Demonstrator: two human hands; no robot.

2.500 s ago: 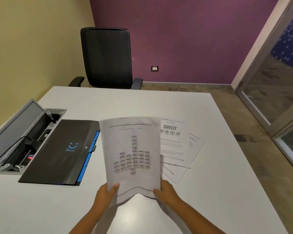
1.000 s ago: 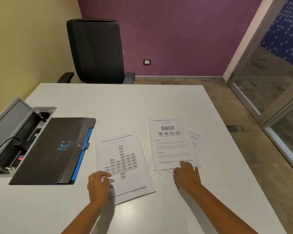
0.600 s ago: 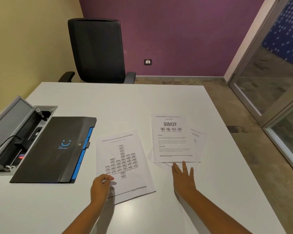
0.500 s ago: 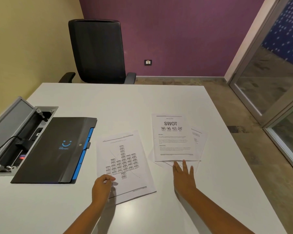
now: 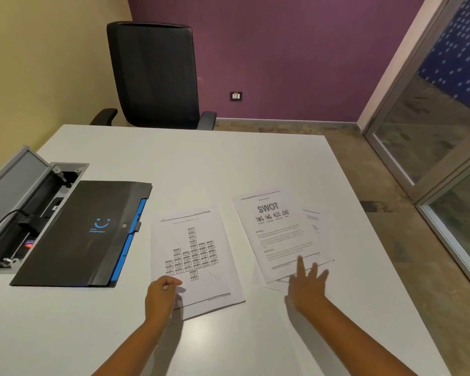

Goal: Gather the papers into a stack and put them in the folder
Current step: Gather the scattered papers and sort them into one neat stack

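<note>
A chart sheet (image 5: pixel 196 256) lies flat on the white table (image 5: pixel 201 164) in front of me. My left hand (image 5: pixel 160 294) rests on its lower left corner with the fingers curled. To the right, the SWOT sheet (image 5: pixel 277 234) lies tilted on top of other loose papers (image 5: pixel 316 226) that stick out at its right and bottom. My right hand (image 5: pixel 307 283) is flat, fingers spread, with its fingertips on the SWOT sheet's bottom edge. The black folder (image 5: pixel 79 234) with blue tabs lies closed to the left of the chart sheet.
An open grey cable box (image 5: pixel 25 207) with plugs and a cable is set into the table at the far left, beside the folder. A black office chair (image 5: pixel 155 74) stands at the table's far side. A glass door is at the right.
The chart sheet, held up in both hands earlier, now lies on the table. My right hand has moved to the SWOT sheet, which has shifted and turned slightly. My left hand stays put.
</note>
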